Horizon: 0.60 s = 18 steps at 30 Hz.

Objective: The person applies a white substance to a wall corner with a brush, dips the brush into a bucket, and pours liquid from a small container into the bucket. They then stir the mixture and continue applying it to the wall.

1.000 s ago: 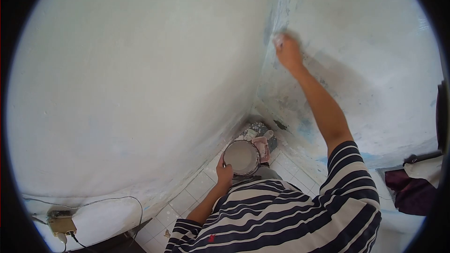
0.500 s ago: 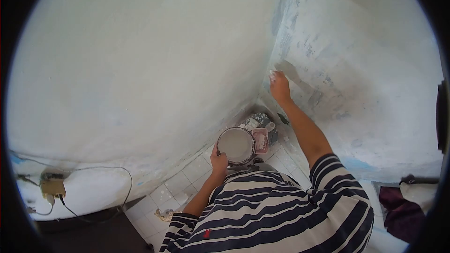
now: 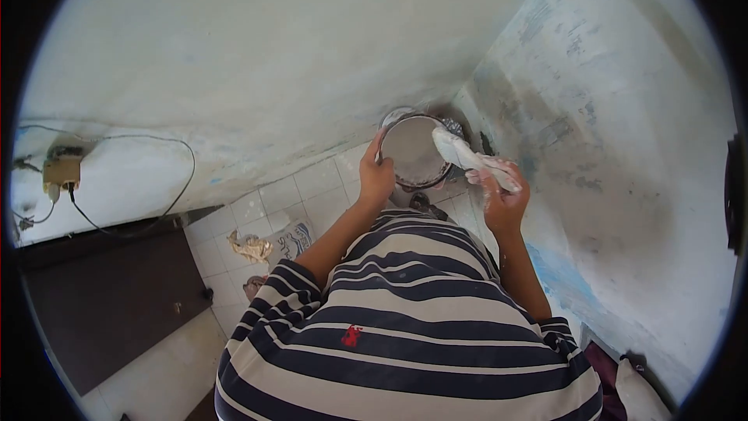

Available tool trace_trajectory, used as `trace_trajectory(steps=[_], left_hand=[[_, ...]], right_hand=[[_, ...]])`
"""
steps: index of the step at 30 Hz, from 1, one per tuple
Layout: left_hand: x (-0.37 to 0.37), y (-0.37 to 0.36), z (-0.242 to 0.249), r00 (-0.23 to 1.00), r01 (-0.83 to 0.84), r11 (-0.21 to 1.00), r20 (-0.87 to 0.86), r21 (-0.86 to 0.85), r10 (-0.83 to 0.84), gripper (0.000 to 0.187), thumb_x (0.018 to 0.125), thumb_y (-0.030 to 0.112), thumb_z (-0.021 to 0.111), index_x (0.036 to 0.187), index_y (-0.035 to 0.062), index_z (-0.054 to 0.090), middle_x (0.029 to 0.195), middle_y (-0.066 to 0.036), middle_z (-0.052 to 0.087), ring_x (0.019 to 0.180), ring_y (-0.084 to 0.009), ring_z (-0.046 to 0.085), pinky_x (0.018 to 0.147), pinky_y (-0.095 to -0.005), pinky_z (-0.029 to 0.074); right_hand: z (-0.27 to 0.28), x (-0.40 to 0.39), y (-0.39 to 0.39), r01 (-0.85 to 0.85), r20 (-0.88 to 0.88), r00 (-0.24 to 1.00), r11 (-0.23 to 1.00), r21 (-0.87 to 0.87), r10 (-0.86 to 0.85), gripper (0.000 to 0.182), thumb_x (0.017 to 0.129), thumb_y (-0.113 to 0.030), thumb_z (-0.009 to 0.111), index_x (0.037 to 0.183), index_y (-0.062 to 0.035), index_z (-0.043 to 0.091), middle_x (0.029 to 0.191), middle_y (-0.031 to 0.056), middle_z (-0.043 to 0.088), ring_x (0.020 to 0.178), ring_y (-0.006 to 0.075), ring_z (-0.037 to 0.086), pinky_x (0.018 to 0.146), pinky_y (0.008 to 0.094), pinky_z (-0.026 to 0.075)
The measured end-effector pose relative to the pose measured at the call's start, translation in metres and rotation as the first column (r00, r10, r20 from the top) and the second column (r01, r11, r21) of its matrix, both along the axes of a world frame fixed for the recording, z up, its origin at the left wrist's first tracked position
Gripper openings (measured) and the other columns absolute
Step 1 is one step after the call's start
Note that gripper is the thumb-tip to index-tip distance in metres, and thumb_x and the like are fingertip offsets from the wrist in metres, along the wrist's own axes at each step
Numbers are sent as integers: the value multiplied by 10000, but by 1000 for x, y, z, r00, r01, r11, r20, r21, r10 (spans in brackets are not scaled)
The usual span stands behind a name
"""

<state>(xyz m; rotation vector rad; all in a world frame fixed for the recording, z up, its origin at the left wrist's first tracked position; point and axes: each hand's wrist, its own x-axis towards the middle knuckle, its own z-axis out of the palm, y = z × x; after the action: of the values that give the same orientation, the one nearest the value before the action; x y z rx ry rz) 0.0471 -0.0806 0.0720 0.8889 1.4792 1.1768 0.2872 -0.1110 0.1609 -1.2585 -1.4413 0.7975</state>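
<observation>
My left hand point(image 3: 377, 178) grips the dark rim of a round bucket point(image 3: 421, 185), thumb over the near-left edge. Pale greyish-white paint point(image 3: 413, 146) fills the bucket and shows from above. In my right hand point(image 3: 506, 195) is a long, white paint-coated thing point(image 3: 461, 151), pinched between thumb and fingers; it is broad at the far end, and the coating hides its kind. Its broad end overlaps the bucket's right edge in this view. White smears cover my right fingers.
Two patchy, whitish walls point(image 3: 288, 47) meet in a corner beyond the bucket. At left, cables run from a yellowish socket box point(image 3: 62, 175) above a dark brown panel point(image 3: 117, 296). A printed bag point(image 3: 293, 240) and crumpled scrap point(image 3: 249, 247) lie on the tiled floor point(image 3: 319, 187).
My right hand has come away from the right wall, down to the bucket with the white paint-coated thing. My left hand still holds the bucket; the view has tilted and shifted.
</observation>
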Motion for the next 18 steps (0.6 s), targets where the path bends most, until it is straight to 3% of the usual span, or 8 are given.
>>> trace_trajectory(steps=[4, 9, 11, 12, 14, 18], left_hand=[[21, -4, 24, 992, 49, 995, 115, 90, -59, 708, 818, -157, 379, 1501, 11, 457, 1491, -197, 514, 1411, -270, 470, 1164, -328, 329], [37, -7, 20, 992, 25, 985, 116, 169, -45, 703, 817, -170, 380, 1499, -11, 447, 1504, -210, 493, 1418, -265, 463, 1169, -321, 322], [44, -7, 27, 988, 16, 969, 144, 246, -52, 714, 814, -181, 379, 1507, -13, 435, 1559, -221, 426, 1438, -263, 436, 1178, -329, 313], [48, -7, 30, 988, 15, 967, 146, 254, -53, 714, 814, -181, 379, 1507, -13, 435, 1559, -221, 426, 1438, -263, 436, 1178, -329, 313], [53, -6, 35, 998, -4, 948, 63, 319, -17, 681, 854, -144, 433, 1520, -3, 431, 1440, -134, 545, 1289, -180, 536, 1084, -293, 403], [61, -7, 57, 998, -26, 928, 63, 371, 3, 683, 856, -141, 430, 1524, 1, 427, 1448, -137, 537, 1291, -181, 533, 1082, -296, 406]], right_hand=[[-2, -6, 3, -135, 192, 975, 985, 106, 113, 125, 858, 36, 718, 980, 59, 700, 1058, 199, 721, 941, 269, 721, 817, 338, 548], [-18, -5, -2, -184, 323, 938, 972, 145, 129, 221, 804, 21, 736, 1014, 30, 667, 1051, 200, 713, 961, 360, 708, 836, 385, 558], [-20, -3, -3, -234, 381, 908, 966, 110, 176, 262, 796, 2, 726, 1046, 16, 649, 1083, 199, 702, 979, 402, 688, 859, 422, 557], [-18, -2, -3, -234, 385, 907, 965, 116, 174, 262, 796, 2, 726, 1046, 16, 649, 1083, 199, 702, 979, 402, 688, 859, 422, 557], [-14, 0, 0, -286, 428, 880, 949, 132, 206, 284, 809, -56, 726, 1075, 10, 650, 1074, 196, 680, 958, 406, 671, 833, 447, 555], [-10, -1, 9, -291, 459, 865, 948, 130, 203, 316, 802, -55, 726, 1100, 9, 643, 1090, 203, 678, 985, 405, 667, 858, 452, 550]])
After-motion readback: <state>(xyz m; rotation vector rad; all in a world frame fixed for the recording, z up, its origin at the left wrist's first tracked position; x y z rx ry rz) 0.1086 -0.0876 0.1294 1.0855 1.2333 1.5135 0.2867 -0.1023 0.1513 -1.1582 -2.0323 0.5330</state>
